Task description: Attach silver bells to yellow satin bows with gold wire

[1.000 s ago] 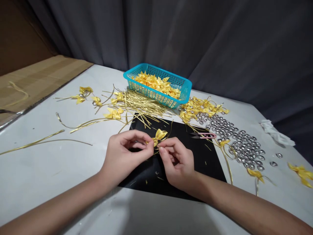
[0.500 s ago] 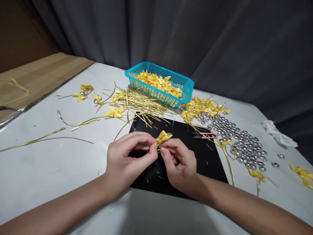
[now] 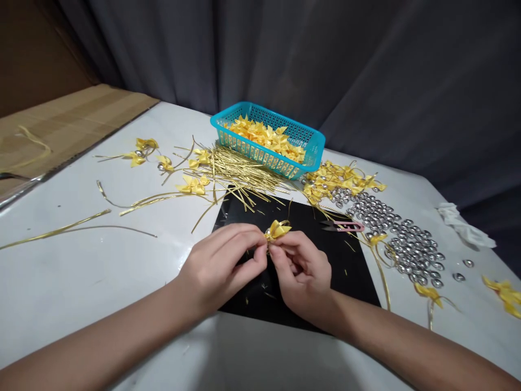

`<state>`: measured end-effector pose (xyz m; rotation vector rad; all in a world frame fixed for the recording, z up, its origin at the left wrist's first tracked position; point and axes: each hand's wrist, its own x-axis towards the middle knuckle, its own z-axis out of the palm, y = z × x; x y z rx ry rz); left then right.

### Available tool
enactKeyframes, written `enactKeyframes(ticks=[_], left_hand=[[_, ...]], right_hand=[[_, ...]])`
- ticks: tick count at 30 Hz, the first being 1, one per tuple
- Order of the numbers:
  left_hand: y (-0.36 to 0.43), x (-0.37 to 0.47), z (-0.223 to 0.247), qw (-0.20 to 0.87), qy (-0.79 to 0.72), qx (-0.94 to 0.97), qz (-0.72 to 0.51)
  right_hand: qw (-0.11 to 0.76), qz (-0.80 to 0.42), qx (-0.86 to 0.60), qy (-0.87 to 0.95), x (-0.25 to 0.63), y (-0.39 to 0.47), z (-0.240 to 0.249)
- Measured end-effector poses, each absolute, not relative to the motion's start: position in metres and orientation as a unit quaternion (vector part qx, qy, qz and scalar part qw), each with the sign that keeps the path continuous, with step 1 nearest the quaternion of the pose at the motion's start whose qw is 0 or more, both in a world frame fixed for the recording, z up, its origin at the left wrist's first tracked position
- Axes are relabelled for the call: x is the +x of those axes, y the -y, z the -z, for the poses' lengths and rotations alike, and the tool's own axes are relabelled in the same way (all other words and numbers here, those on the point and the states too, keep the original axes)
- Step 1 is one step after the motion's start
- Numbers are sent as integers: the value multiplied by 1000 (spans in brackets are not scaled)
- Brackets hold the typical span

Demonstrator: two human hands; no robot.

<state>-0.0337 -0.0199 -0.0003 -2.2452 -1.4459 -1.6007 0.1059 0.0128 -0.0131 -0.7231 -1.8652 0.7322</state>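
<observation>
Over a black mat, a yellow ribbon bow with gold cord is held between both hands. My left hand pinches at the bow's left side, its thumb and forefinger together. From the right, my right hand pinches just below the bow, its other fingers curled in. The fingertips of both hands nearly touch and hide the lower part of the bow and cord. Pink-handled thread snips lie on the mat's upper right. Behind the mat is a pile of gold cords.
A teal basket of yellow bows stands at the back. Silver bells and more bows spread to the right, near a white cloth. Loose cords lie left; cardboard covers the far left.
The bow has shifted slightly right and tilted in my fingers. My left hand has turned a little, its fingers closer together and nearer my right hand. The view has moved slightly.
</observation>
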Motion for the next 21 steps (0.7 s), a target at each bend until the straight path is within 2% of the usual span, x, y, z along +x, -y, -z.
enactKeyframes(ticks=[9,21], left_hand=[[15,-45,-2,47,446,-745,495],[17,-43,-1,79,446,-755,474]], right_hand=[[429,-413,-276,754,111,-16,14],[445,-326,-295,780,111,-16,20]])
